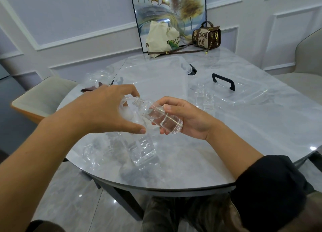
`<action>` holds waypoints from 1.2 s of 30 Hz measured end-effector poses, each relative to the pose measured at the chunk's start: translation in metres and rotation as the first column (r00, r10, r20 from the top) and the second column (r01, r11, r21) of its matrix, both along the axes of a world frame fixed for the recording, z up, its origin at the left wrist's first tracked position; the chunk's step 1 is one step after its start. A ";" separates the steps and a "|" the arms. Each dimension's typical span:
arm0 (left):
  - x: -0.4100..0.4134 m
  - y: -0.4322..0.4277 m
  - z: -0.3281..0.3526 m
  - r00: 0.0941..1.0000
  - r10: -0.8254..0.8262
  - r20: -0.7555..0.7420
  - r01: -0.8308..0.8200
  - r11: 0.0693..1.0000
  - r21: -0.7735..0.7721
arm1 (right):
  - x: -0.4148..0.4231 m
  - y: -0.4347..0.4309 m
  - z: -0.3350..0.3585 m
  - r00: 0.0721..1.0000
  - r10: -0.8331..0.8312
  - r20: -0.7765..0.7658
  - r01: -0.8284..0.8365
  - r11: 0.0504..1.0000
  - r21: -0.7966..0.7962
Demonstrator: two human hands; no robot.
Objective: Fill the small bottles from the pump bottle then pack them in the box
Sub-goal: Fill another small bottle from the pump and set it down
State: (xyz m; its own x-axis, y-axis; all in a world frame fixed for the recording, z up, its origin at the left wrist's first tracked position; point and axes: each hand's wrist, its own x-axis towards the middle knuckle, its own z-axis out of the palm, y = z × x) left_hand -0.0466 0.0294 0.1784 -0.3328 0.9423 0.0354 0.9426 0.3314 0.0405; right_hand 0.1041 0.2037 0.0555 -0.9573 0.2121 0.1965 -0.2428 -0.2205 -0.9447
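Bottle (162, 117) lies tilted in my right hand's (190, 120) grip, neck angled to catch from the pump bottle (141, 149) on the counter (226, 153), whose head my left hand (104, 109) covers, hold unclear.

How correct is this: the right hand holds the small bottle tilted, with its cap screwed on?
Not quite. The head view shows the right hand holding the small bottle tilted, but its threaded neck is bare: no cap is on it.
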 end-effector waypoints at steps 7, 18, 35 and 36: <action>-0.002 0.002 -0.007 0.998 -0.047 0.030 0.046 0.998 0.030 | -0.001 0.001 -0.001 1.000 0.007 0.012 -0.007 1.000 0.004; -0.006 -0.001 -0.015 0.993 -0.073 0.097 0.070 0.997 0.029 | -0.002 0.001 -0.001 1.000 0.013 0.024 -0.014 1.000 0.021; 0.004 0.000 0.001 0.999 -0.014 0.051 0.013 1.000 0.023 | -0.001 0.000 -0.002 1.000 -0.005 -0.023 0.005 1.000 -0.008; 0.004 0.001 0.002 0.999 -0.016 0.040 0.016 1.000 0.018 | -0.001 0.000 -0.002 0.999 -0.013 -0.031 0.012 1.000 -0.013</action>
